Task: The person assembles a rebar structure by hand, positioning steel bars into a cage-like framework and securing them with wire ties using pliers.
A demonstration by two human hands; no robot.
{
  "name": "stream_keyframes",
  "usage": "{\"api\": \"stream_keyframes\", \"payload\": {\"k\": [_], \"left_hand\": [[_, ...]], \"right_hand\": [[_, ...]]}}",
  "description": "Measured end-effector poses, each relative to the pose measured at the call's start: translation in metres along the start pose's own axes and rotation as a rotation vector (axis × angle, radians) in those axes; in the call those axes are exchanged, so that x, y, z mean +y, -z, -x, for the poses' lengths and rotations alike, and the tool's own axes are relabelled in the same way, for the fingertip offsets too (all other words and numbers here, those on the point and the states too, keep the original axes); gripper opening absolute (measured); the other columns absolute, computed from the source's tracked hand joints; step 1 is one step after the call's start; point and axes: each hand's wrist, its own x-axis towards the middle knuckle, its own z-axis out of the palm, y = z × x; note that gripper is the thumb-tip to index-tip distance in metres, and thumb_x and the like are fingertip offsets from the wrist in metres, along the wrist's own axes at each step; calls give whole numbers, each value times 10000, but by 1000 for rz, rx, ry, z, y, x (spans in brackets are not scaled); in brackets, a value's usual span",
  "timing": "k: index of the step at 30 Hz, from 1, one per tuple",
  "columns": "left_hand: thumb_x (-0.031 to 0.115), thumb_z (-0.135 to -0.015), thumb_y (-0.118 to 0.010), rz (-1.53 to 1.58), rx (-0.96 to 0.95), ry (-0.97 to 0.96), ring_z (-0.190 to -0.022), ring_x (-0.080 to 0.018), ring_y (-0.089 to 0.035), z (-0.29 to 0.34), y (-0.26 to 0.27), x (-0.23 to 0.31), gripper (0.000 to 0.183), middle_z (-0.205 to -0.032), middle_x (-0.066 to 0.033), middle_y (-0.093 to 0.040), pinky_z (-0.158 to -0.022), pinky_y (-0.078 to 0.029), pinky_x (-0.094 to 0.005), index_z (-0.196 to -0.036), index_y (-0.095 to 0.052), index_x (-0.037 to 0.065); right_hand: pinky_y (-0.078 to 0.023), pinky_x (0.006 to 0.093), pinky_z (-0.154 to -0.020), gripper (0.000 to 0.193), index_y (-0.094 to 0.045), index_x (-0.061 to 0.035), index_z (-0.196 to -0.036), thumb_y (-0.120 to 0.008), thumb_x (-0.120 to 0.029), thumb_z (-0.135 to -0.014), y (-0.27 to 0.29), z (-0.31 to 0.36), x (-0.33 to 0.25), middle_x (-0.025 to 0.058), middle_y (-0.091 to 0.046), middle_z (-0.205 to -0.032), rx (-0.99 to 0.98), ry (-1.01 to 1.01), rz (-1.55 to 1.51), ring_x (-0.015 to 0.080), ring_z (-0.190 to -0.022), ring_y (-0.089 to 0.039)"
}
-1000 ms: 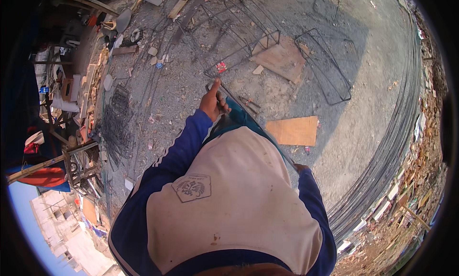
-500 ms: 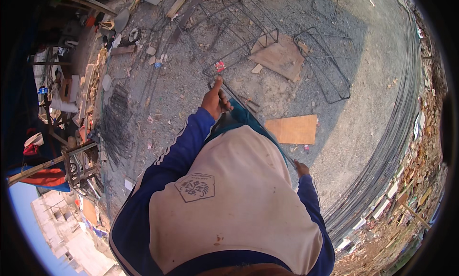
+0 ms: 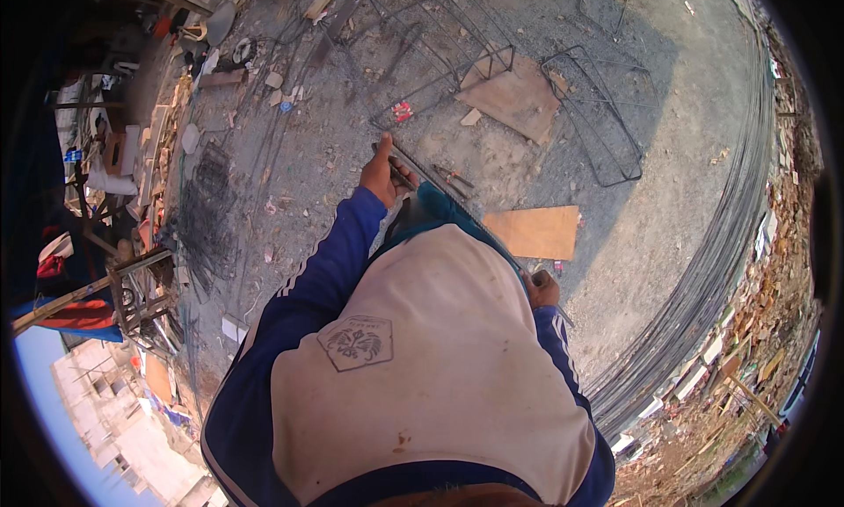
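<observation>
My left hand (image 3: 387, 175) is closed around the far end of a dark, thin steel bar (image 3: 475, 221), thumb pointing away from me. Whether it is one bar or two side by side, I cannot tell. The bar runs slantwise past my teal-covered leg toward the right. Lower down, my right hand (image 3: 542, 289) grips it, and a short end sticks out beyond the fingers. On the ground just past the bar lie pincers (image 3: 453, 180) with dark handles. An orange-brown board (image 3: 532, 233) lies flat beyond my right hand.
Bent steel bar frames (image 3: 440, 46) and another rectangular frame (image 3: 602, 120) lie ahead, near a brown sheet (image 3: 514, 98). Long bundled bars (image 3: 703, 278) curve along the right, beside scattered debris (image 3: 756, 358). Tangled dark wire (image 3: 209, 199) and wood scraps lie left.
My right hand has slid up along the bar, closer to my body, leaving the bar's end sticking out past it. My left hand has shifted slightly left, still gripping.
</observation>
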Motion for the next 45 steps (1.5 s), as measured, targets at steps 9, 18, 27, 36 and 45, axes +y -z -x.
{"api": "stream_keyframes", "payload": {"k": [9,18,27,36,45], "left_hand": [[580,-850,-577,-453,94,-50,-749,-171,-631,-11,37,29,491,-826,-36,-632,-656,-545,-343,-909,-595,92],[499,-887,-560,-756,109,-647,-1053,-240,-572,-59,97,70,559,-1095,-113,-626,-868,-449,-351,-1156,-615,13],[455,-883,-590,-524,-127,-1004,-1039,-217,-582,-107,217,189,546,-1090,-139,-623,-904,-433,-323,-1174,-572,-6],[400,-827,-654,-434,-358,-849,-911,-128,-543,-135,313,310,493,-979,-56,-582,-832,-427,-282,-1098,-550,1],[358,-781,-684,-539,-352,-718,-817,-131,-509,-169,273,331,455,-888,-38,-543,-759,-419,-296,-1039,-537,13]], "right_hand": [[-512,437,-681,634,-659,-44,-744,-663,-676,-688,10,11,-31,160,-675,-750,170,-54,104,346,-743,-662],[-497,425,-619,559,-641,-44,-683,-719,-597,-681,15,34,-90,146,-649,-662,283,-58,160,320,-644,-645],[-438,380,-508,525,-552,-39,-594,-771,-506,-688,-67,52,-239,96,-566,-535,407,134,36,254,-492,-563],[-415,353,-493,413,-546,-36,-592,-777,-352,-722,-141,91,-369,74,-547,-518,493,185,15,173,-478,-502],[-413,312,-488,428,-553,-54,-621,-822,-382,-676,-171,68,-368,29,-496,-503,550,89,-94,142,-469,-471]]}}
